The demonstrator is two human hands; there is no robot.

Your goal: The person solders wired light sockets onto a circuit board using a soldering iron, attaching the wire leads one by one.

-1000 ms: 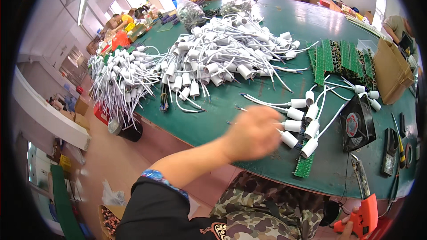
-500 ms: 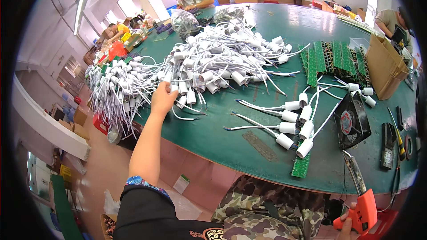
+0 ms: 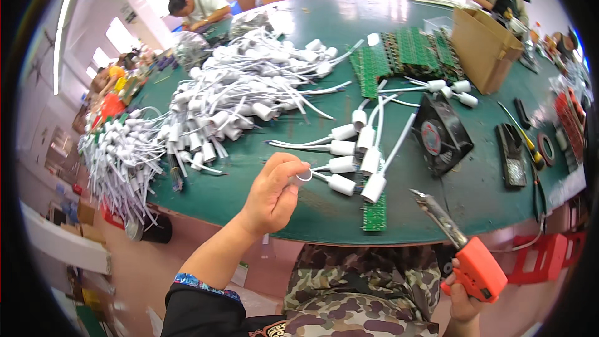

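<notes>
My left hand [image 3: 273, 196] is closed in a pinch on a white lamp socket [image 3: 302, 178], its round open end facing outward; the fingers hide most of it. Just beyond are several white wired sockets [image 3: 342, 148] in rows, some with their ends over a narrow green circuit board [image 3: 375, 215]. In my right hand [image 3: 463, 296], at the lower right, is a red soldering gun [image 3: 480, 267], its metal tip pointing up and left over the table's near edge. A large heap of white wired sockets [image 3: 240, 81] lies further back on the left.
A black fan [image 3: 440, 134] stands right of the sockets. Behind it are green circuit boards [image 3: 399, 56] and a cardboard box [image 3: 486, 47]. Pliers [image 3: 538, 196], a yellow screwdriver [image 3: 535, 157] and a tape roll [image 3: 546, 149] lie rightward. Two people sit across the green table [image 3: 299, 212].
My left hand has come away from the heap, rightward and nearer, with a white lamp socket in it. My right hand has lifted the soldering gun. The view has swung right.
</notes>
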